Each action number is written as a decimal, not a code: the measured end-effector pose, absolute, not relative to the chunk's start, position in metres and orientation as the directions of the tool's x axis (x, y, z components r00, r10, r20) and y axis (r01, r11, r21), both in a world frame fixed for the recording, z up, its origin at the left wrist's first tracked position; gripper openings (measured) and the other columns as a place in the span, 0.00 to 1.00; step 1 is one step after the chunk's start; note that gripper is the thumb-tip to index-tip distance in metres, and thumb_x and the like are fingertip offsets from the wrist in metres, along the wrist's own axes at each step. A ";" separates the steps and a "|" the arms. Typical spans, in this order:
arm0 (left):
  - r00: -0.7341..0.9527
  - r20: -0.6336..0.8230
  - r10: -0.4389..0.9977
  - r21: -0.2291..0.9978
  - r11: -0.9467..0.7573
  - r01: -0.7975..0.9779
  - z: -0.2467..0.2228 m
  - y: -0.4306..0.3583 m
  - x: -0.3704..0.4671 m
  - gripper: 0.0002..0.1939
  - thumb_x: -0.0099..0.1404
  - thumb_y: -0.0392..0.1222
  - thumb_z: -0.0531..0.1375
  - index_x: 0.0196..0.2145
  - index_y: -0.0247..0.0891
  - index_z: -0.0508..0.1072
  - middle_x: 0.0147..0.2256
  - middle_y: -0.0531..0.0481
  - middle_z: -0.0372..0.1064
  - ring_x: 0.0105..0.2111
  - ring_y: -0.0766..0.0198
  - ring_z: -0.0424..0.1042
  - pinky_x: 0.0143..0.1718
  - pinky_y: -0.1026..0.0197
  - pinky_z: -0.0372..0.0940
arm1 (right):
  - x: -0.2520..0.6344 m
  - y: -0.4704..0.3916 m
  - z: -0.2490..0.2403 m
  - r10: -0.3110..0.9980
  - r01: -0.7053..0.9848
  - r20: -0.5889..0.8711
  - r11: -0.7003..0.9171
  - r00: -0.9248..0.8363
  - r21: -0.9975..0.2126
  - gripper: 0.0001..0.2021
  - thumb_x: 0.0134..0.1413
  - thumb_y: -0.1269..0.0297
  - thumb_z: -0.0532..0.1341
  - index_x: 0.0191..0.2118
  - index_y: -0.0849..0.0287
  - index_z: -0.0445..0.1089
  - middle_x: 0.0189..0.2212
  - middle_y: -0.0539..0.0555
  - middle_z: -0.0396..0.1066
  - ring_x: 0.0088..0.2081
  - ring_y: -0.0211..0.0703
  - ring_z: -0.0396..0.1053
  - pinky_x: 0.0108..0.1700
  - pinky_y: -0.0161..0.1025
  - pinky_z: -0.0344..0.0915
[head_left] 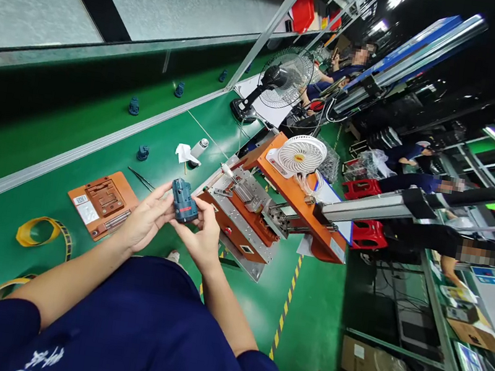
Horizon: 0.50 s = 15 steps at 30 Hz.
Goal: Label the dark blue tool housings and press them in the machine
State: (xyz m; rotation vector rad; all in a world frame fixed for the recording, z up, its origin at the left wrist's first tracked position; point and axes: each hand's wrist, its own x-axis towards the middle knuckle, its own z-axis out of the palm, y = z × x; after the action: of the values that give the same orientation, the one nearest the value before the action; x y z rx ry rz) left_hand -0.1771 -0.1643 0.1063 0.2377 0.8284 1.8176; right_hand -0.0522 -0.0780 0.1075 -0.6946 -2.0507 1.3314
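Observation:
Both my hands hold a dark blue power-tool battery (184,202) with a red label, tilted in front of my chest. My left hand (148,220) grips its left side with the fingertips. On the other side, my right hand (201,238) has the thumb below and the fingers against the lower right end. Left of my hands lies a brown fixture block (103,201) with cut-out slots and a white label. Dark tweezers (139,178) rest just beyond my left hand. Another blue battery piece (142,152) sits farther up the green bench.
An orange-and-metal press machine (248,211) stands to my right, with a white fan (302,155) on top. A bottle (199,148) and white tissue (185,154) are ahead. Yellow tape rolls (40,234) lie left. Several blue pieces (134,106) sit beyond the metal rail. Co-workers are farther right.

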 end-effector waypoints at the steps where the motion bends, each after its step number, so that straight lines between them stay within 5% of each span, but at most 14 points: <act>1: -0.407 -0.222 0.886 0.648 -0.178 -0.740 0.106 -0.164 -0.174 0.35 0.64 0.50 0.67 0.65 0.40 0.63 0.47 0.42 0.78 0.49 0.54 0.77 0.54 0.52 0.70 | -0.050 -0.076 0.107 0.696 0.094 0.198 0.357 -0.691 -0.929 0.30 0.50 0.55 0.73 0.57 0.55 0.65 0.48 0.57 0.72 0.47 0.46 0.76 0.47 0.41 0.77; 7: -0.432 -0.204 0.879 0.683 -0.189 -0.706 0.107 -0.149 -0.144 0.46 0.57 0.45 0.73 0.67 0.41 0.57 0.50 0.41 0.77 0.49 0.54 0.78 0.56 0.53 0.68 | -0.022 -0.056 0.110 0.642 0.118 0.330 0.552 -0.692 -0.826 0.27 0.54 0.57 0.70 0.57 0.56 0.64 0.48 0.58 0.72 0.46 0.46 0.75 0.46 0.41 0.77; 15: -0.392 -0.197 0.898 0.731 -0.132 -0.669 0.108 -0.109 -0.093 0.31 0.59 0.44 0.71 0.58 0.38 0.70 0.49 0.43 0.78 0.48 0.58 0.78 0.54 0.59 0.69 | 0.035 -0.012 0.118 0.481 0.142 0.546 0.825 -0.686 -0.548 0.27 0.61 0.65 0.64 0.64 0.56 0.58 0.48 0.62 0.73 0.49 0.52 0.73 0.50 0.49 0.74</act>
State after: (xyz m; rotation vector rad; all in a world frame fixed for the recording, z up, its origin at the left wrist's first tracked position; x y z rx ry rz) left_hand -0.0930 -0.1093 0.1081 0.3508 0.9299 1.7603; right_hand 0.0354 -0.0119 0.1179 -0.4534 -2.2911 0.6163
